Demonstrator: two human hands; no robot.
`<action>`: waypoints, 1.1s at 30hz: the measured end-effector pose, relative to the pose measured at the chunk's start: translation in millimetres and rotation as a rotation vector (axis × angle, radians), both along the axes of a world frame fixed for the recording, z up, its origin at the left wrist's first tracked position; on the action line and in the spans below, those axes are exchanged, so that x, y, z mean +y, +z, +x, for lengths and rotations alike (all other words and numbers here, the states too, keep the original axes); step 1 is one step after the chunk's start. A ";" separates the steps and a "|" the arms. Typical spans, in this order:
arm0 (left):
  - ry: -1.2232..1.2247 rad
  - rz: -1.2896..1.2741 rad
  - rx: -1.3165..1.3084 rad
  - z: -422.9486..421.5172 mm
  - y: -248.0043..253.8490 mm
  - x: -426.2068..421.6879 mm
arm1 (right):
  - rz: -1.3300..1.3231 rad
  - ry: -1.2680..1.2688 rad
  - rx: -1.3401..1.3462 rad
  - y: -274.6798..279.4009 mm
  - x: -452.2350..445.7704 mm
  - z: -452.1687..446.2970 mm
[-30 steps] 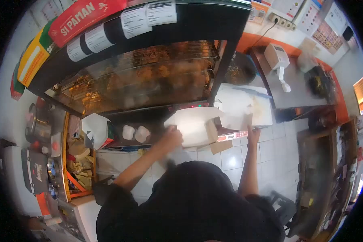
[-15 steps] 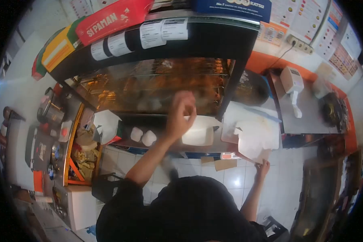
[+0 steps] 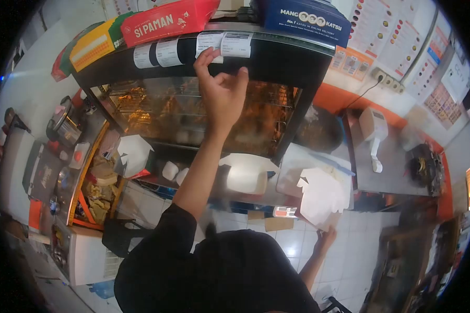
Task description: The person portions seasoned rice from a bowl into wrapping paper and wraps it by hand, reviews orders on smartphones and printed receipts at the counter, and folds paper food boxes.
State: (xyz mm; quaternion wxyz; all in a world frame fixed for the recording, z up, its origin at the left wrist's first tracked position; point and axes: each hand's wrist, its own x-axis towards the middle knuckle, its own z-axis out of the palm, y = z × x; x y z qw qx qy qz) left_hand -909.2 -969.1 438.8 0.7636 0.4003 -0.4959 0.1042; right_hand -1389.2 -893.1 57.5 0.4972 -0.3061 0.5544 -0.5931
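Observation:
My left hand (image 3: 222,91) is raised in front of the glass display cabinet (image 3: 183,107), its fingers apart and holding nothing. Its fingertips are at the printed paper slips (image 3: 236,44) stuck along the cabinet's black top edge; whether they touch cannot be told. My right hand (image 3: 326,238) is closed on the lower edge of an unfolded white carton (image 3: 321,198), which lies partly over a white board (image 3: 292,169). An open white box (image 3: 246,177) stands on the ledge below the cabinet. Left of it are two small white cups (image 3: 170,170), one partly behind my left forearm.
Another open white box (image 3: 133,152) stands at the left end of the ledge. Red packaging (image 3: 169,22) and blue packaging (image 3: 308,21) sit on the cabinet. A label printer (image 3: 373,125) is on the right counter. A wooden-edged tray (image 3: 102,182) is at left.
My left hand has left the white box and risen to the paper slips, its fingers spreading. The white carton in my right hand has moved away from that box, toward the right and nearer me.

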 end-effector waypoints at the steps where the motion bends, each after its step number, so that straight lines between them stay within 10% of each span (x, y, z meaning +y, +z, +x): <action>1: 0.004 -0.003 0.004 -0.7 1.2 0.7 | -0.061 0.020 0.015 -0.5 2.3 -2.6; 26: -0.156 0.162 0.177 -3.5 -22.9 24.5 | -0.087 0.033 0.176 -9.1 -27.9 -21.8; 33: -0.142 0.145 0.163 -2.2 -28.2 22.3 | 0.020 -0.098 -0.324 44.5 -24.6 1.5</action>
